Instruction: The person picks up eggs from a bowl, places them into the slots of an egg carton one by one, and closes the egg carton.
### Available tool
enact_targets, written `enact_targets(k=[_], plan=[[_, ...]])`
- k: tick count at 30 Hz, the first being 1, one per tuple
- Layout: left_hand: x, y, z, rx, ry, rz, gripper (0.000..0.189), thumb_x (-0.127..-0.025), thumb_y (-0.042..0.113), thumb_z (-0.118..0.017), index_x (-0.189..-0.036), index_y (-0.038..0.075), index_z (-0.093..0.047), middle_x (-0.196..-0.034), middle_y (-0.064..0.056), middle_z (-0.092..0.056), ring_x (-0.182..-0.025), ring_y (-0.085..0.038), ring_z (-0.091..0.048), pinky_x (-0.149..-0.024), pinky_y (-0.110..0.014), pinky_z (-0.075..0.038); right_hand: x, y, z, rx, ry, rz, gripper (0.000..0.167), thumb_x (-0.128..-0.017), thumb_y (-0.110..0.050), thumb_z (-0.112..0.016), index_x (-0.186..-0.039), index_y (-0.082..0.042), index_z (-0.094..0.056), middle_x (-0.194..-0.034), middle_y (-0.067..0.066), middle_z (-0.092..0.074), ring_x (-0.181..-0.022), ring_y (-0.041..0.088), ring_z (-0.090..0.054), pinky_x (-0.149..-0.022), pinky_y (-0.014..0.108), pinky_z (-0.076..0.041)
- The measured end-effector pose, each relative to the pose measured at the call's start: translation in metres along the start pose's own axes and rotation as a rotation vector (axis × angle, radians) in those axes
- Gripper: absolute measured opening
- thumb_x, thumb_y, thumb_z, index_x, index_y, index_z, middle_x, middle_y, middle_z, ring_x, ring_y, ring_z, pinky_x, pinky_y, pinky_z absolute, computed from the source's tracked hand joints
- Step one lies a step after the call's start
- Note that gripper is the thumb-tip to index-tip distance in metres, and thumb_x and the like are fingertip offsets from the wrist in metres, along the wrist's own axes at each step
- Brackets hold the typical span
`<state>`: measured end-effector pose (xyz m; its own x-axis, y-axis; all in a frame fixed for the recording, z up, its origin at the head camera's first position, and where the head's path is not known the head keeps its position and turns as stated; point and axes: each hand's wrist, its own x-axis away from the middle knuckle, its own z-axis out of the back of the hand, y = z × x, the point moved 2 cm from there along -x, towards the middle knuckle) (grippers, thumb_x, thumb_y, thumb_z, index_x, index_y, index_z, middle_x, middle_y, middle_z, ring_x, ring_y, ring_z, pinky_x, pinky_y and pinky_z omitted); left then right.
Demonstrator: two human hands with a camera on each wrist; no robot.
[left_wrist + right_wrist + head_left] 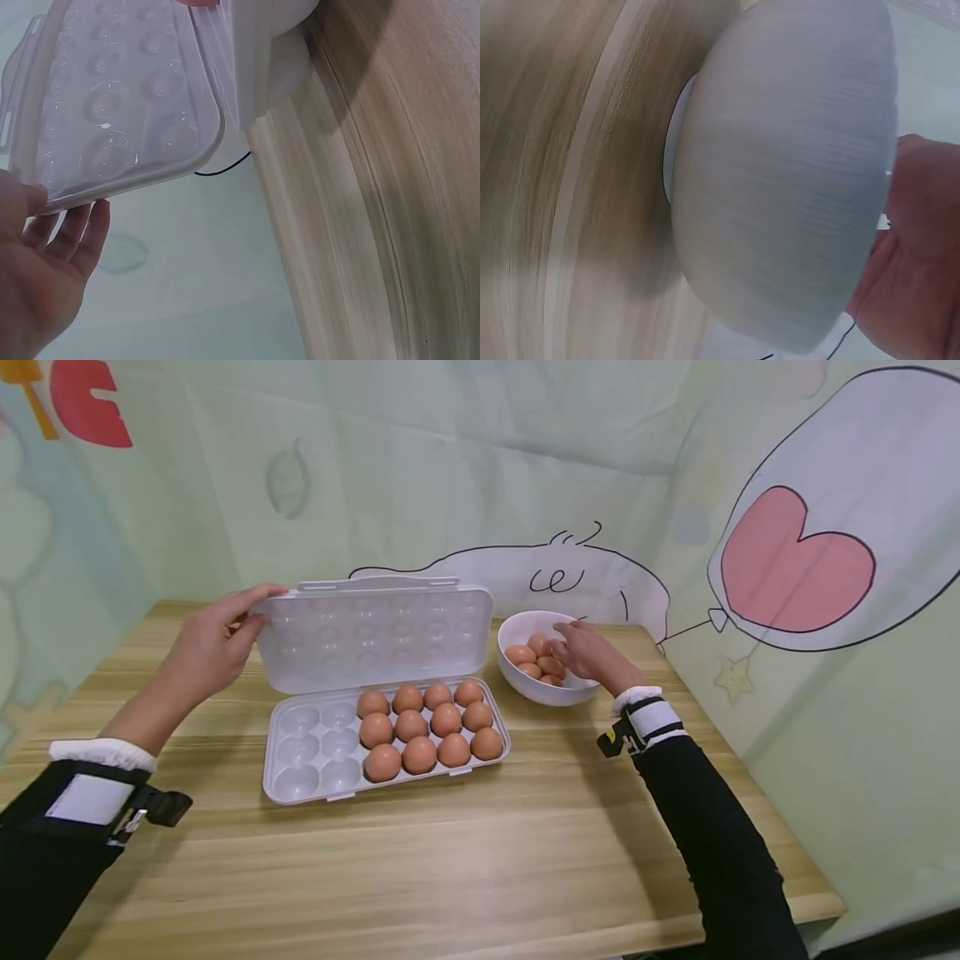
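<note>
A white plastic egg carton (298, 749) lies on the table with its lid (375, 639) raised at the back. Brown eggs (411, 727) fill its cups from the middle to the right end; the two columns at the left end show bare cups. My left hand (213, 647) holds the lid's upper left corner, thumb on the inner face and fingers behind, as the left wrist view shows. Right of the carton, several brown eggs (528, 671) sit in a white bowl (551, 695). Over the bowl's right rim my right hand (588, 653) reaches in among them; I cannot tell whether it grips one.
The wooden table (480, 860) runs back to a printed cloth backdrop (465, 468) right behind the lid and bowl. Its right edge slants close past the right forearm. Wrist cameras (168, 807) are strapped over both dark sleeves.
</note>
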<state>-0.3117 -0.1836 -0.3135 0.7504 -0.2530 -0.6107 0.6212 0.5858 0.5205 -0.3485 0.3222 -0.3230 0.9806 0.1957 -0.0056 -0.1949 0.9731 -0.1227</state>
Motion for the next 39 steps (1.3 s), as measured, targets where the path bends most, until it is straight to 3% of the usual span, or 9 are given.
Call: enact_targets(k=[6,10,14,16,22,27,29,35,39], plan=[[0.0,-0.001,-0.001,0.002,0.033,-0.02,0.037,-0.105,-0.002,-0.055,-0.139,0.01,-0.065,-0.134,-0.019,-0.065,-0.097,0.01,-0.049,-0.079,-0.004,-0.037,-0.016,0.005,-0.008,0.088,-0.028,0.006,0.042,-0.108,-0.016,-0.044,-0.14,0.009,-0.054,-0.134,0.029,-0.061,-0.131,0.042,-0.051,-0.116,0.049,-0.035],[0.0,0.0,-0.002,-0.011,0.031,-0.025,0.037,-0.105,-0.001,-0.054,-0.139,0.01,-0.064,-0.133,-0.019,-0.066,-0.101,-0.011,-0.058,-0.079,-0.005,-0.037,-0.021,0.008,-0.014,0.104,-0.044,0.009,0.024,-0.104,-0.01,-0.046,-0.105,0.005,-0.065,-0.098,0.021,-0.067,-0.097,0.037,-0.06,-0.095,0.046,-0.047],[0.0,0.001,-0.001,-0.003,0.024,-0.016,0.037,-0.106,0.0,-0.052,-0.14,0.01,-0.063,-0.134,-0.019,-0.064,-0.103,-0.031,-0.059,-0.079,-0.005,-0.037,-0.025,0.01,-0.016,0.087,0.005,0.012,0.022,-0.101,-0.007,-0.05,-0.082,-0.002,-0.06,-0.077,0.012,-0.057,-0.079,0.031,-0.054,-0.08,0.043,-0.044],[0.0,0.001,-0.001,0.007,0.026,-0.01,0.037,-0.106,-0.001,-0.052,-0.141,0.009,-0.063,-0.136,-0.02,-0.063,-0.106,-0.033,-0.06,-0.08,-0.004,-0.037,-0.028,0.011,-0.016,0.07,0.018,0.0,0.021,-0.1,-0.007,-0.05,-0.084,0.0,-0.062,-0.077,0.014,-0.057,-0.08,0.031,-0.054,-0.08,0.043,-0.044],[0.001,0.001,-0.001,0.021,0.018,-0.011,0.038,-0.106,-0.003,-0.052,-0.141,0.007,-0.063,-0.138,-0.021,-0.062,-0.109,-0.034,-0.061,-0.08,-0.003,-0.036,-0.031,0.013,-0.017,0.024,-0.041,-0.02,0.033,-0.096,-0.007,-0.049,-0.119,0.005,-0.07,-0.102,0.018,-0.071,-0.094,0.031,-0.062,-0.094,0.042,-0.049],[0.003,0.0,-0.002,0.027,0.0,0.005,0.038,-0.106,-0.002,-0.051,-0.141,0.007,-0.062,-0.138,-0.022,-0.062,-0.113,-0.037,-0.06,-0.081,-0.003,-0.035,-0.031,0.012,-0.018,0.022,-0.08,-0.008,0.026,-0.098,-0.013,-0.05,-0.097,-0.001,-0.074,-0.079,0.011,-0.063,-0.078,0.027,-0.056,-0.076,0.035,-0.043],[0.003,0.001,-0.002,0.028,0.002,0.0,0.038,-0.106,-0.002,-0.051,-0.141,0.007,-0.062,-0.138,-0.022,-0.062,-0.114,-0.038,-0.06,-0.081,-0.003,-0.035,-0.031,0.013,-0.019,0.021,-0.069,-0.025,0.027,-0.099,-0.015,-0.051,-0.094,-0.001,-0.074,-0.079,0.011,-0.062,-0.079,0.028,-0.056,-0.076,0.036,-0.043],[0.001,0.001,-0.003,0.02,0.025,-0.042,0.037,-0.104,-0.006,-0.053,-0.138,0.003,-0.063,-0.134,-0.023,-0.064,-0.109,-0.034,-0.062,-0.081,-0.003,-0.036,-0.029,0.017,-0.023,-0.019,0.013,-0.073,0.035,-0.098,-0.014,-0.054,-0.121,0.006,-0.071,-0.115,0.02,-0.072,-0.105,0.034,-0.063,-0.101,0.044,-0.048],[0.001,0.0,-0.001,0.02,0.032,-0.046,0.037,-0.104,-0.006,-0.053,-0.139,0.003,-0.063,-0.133,-0.023,-0.064,-0.107,-0.034,-0.063,-0.081,-0.003,-0.037,-0.027,0.022,-0.022,-0.101,0.078,-0.106,0.04,-0.092,-0.009,-0.052,-0.125,0.008,-0.068,-0.115,0.023,-0.07,-0.099,0.035,-0.061,-0.091,0.042,-0.05]])
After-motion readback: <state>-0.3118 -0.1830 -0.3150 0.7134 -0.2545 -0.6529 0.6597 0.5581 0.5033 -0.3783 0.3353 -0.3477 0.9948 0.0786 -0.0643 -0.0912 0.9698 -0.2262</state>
